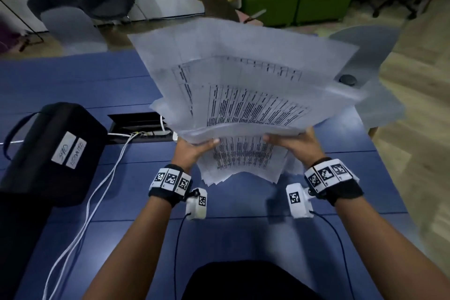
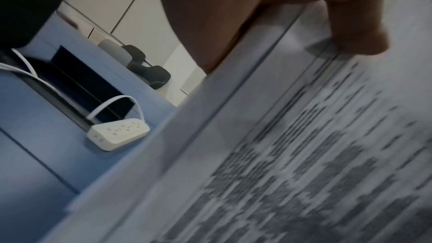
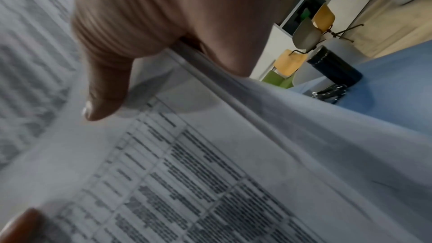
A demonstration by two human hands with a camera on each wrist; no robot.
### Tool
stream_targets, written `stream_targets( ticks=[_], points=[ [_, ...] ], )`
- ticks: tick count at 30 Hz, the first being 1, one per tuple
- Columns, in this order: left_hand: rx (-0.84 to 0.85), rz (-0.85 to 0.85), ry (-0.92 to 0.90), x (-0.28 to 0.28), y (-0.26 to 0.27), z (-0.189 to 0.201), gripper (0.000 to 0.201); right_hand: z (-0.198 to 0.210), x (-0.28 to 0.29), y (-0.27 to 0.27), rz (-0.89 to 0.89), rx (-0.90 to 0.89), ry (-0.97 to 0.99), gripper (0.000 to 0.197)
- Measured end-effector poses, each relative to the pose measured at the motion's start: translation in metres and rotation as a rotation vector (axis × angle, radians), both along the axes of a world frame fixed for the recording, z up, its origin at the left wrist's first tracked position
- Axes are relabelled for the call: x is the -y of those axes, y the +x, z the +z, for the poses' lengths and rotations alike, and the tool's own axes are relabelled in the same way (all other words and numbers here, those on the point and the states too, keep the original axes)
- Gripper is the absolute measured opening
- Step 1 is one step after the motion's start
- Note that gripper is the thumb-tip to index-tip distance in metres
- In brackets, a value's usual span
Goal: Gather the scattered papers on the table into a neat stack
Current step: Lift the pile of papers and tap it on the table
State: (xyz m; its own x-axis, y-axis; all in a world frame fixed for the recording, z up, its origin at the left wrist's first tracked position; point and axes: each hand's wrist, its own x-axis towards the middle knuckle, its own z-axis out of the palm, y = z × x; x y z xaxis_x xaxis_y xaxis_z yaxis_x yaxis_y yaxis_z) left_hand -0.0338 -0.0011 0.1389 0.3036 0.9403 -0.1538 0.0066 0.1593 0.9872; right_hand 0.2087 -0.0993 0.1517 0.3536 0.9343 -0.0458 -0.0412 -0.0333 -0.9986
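Both hands up: left hand (image 1: 192, 147) and right hand (image 1: 298, 145) grip uneven paper stack (image 1: 243, 85), thumbs on top, above blue table (image 1: 73, 80).

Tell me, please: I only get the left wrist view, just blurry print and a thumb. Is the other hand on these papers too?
Observer: Yes. The head view shows the right hand gripping the near edge of the sheaf of white printed papers, across from the left hand.
Operator: Are the papers lying flat on the table?
Observer: No. Both hands hold them up, and their near end is clear of the blue table. The sheets are fanned and uneven, not yet a neat stack.
Operator: Is anything on the table's right side?
Observer: In the right wrist view a black cylinder stands on the table beyond the papers.
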Motion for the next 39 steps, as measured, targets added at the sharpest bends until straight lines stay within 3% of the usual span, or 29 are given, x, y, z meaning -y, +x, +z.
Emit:
stream_targets(
  ticks=[3, 5, 10, 13, 15, 17, 21, 24, 27, 28, 30, 31, 34, 39],
  points=[
    [0.075, 0.062, 0.063, -0.003, 0.010, 0.011, 0.035, 0.002, -0.004, -0.002, -0.084, 0.004, 0.029, 0.048],
    [0.080, 0.097, 0.034, -0.001, 0.013, 0.006, 0.036, -0.002, -0.008, -0.005, -0.103, 0.040, -0.009, 0.050],
    [-0.008, 0.091, -0.043, 0.004, 0.017, -0.013, 0.038, -0.010, -0.011, -0.012, -0.069, 0.182, -0.074, 0.030],
    [0.021, 0.158, 0.026, 0.002, 0.024, 0.006, 0.042, 0.010, -0.014, -0.010, -0.147, 0.233, 0.030, 0.022],
    [0.026, 0.185, 0.067, 0.006, 0.029, 0.030, 0.028, 0.028, -0.014, -0.007, -0.187, 0.202, 0.118, 0.027],
    [0.076, 0.149, 0.113, 0.009, 0.030, 0.038, 0.027, 0.033, -0.008, -0.004, -0.201, 0.175, 0.170, 0.028],
    [0.066, 0.130, 0.078, 0.023, 0.022, 0.010, 0.033, 0.013, 0.014, -0.007, -0.167, 0.171, 0.012, 0.024],
    [0.021, 0.100, 0.003, 0.035, 0.017, -0.007, 0.026, -0.002, 0.024, -0.004, -0.177, 0.108, -0.115, 0.038],
    [0.001, 0.087, -0.036, 0.037, 0.013, -0.013, 0.023, 0.015, 0.024, -0.002, -0.247, 0.056, -0.099, 0.087],
    [0.025, 0.091, -0.045, 0.034, 0.011, -0.016, 0.032, 0.028, 0.024, -0.004, -0.257, 0.032, -0.021, 0.087],
    [0.068, 0.094, -0.068, 0.030, 0.009, -0.019, 0.059, 0.056, 0.023, -0.012, -0.254, -0.046, 0.151, 0.073],
    [0.085, 0.087, -0.078, 0.029, 0.008, -0.019, 0.063, 0.069, 0.021, -0.014, -0.248, -0.107, 0.210, 0.072],
    [0.093, 0.025, -0.042, 0.023, 0.004, -0.021, 0.040, 0.092, 0.012, -0.017, -0.180, -0.255, 0.266, 0.077],
    [0.093, -0.062, 0.000, 0.023, 0.004, -0.018, 0.046, 0.098, 0.001, -0.020, -0.354, -0.074, 0.104, 0.049]
  ],
)
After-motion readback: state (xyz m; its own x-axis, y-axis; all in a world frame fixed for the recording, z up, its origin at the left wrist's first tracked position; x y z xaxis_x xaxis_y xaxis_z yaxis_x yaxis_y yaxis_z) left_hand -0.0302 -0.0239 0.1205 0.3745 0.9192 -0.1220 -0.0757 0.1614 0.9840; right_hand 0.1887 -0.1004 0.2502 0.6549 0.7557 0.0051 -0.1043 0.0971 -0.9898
